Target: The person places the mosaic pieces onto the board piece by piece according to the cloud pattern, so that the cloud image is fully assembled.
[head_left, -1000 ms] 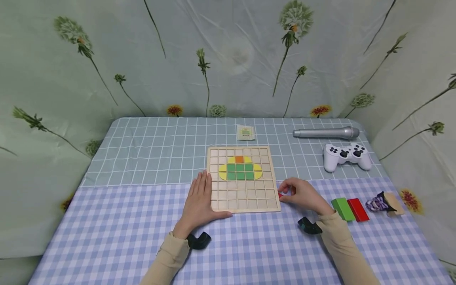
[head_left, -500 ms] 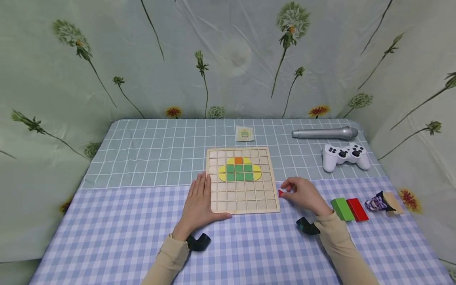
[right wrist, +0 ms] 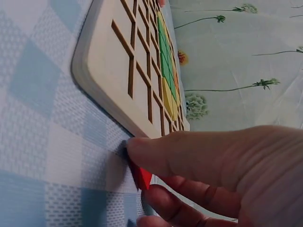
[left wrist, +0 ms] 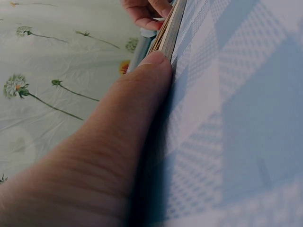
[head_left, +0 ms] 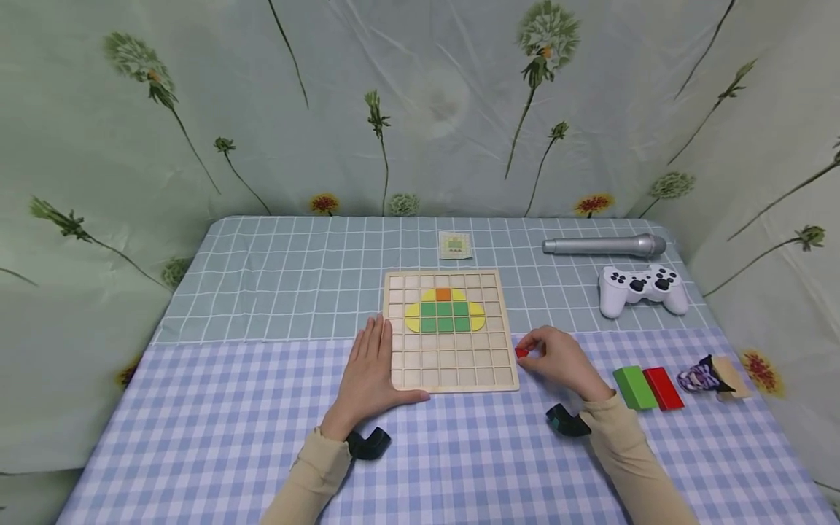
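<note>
A square wooden grid board (head_left: 448, 359) lies in the middle of the table. In its upper cells sit several green tiles (head_left: 445, 308), yellow rounded tiles (head_left: 477, 321) and one orange tile (head_left: 443, 294). My left hand (head_left: 367, 375) rests along the board's left edge with straight fingers, its thumb at the near edge. Just off the board's right side, my right hand (head_left: 556, 359) pinches a small red tile (head_left: 521, 352) between thumb and fingers. The right wrist view has this red tile (right wrist: 141, 177) close to the tablecloth, partly covered by the thumb.
Behind the board lies a small pattern card (head_left: 455, 246). A silver microphone (head_left: 600, 246) and a white game controller (head_left: 643, 289) are at the back right. Right of the right forearm lie a green block (head_left: 635, 388), a red block (head_left: 664, 388) and a small purple-and-black figure (head_left: 704, 375).
My right hand stays beside the board while the red tile turns between its fingertips; less of a pointed shape shows now. The left hand keeps its place. The head view shifts slightly.
</note>
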The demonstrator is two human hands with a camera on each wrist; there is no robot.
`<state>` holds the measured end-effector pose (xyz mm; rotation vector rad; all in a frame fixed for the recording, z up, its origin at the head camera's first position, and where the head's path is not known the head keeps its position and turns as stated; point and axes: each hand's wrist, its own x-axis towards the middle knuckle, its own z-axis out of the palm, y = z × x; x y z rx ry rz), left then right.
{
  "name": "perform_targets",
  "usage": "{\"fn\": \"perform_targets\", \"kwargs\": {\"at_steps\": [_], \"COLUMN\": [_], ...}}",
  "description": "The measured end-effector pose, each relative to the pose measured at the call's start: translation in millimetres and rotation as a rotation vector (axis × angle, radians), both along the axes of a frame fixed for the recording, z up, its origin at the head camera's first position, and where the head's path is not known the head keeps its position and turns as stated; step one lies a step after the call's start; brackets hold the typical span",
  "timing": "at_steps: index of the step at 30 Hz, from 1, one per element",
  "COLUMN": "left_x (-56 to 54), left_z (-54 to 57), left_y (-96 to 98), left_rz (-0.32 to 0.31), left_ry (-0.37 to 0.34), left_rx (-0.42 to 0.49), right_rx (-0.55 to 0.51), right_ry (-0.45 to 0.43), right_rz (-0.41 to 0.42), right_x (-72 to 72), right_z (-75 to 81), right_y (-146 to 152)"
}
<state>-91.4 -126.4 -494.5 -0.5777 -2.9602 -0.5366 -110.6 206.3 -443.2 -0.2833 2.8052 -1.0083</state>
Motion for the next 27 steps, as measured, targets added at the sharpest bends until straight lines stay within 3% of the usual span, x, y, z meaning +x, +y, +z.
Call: {"fn": "perform_targets", "kwargs": {"at_steps": [7,15,27], "left_x": [2.4,0.3,-0.7], "left_z": [-0.4,0.9,1.8], "left_y": [0.0,0.9,0.5], "left_rz": [0.001,-0.002,0.005], "left_ry": [-0.001,0.001,-0.015], "left_rx": [0.003,-0.006,-0.025], "right_rx": [-0.065,-0.095,-0.169], "right_ry": [-0.047,0.031,0.022], "right_rz": [0.012,-0.046,0.15], "right_x": [1.2,-5.2,-31.3], "right_z": [-1.6,3.8,6.9], "right_y": [-0.3,-9.2,-84.5]}}
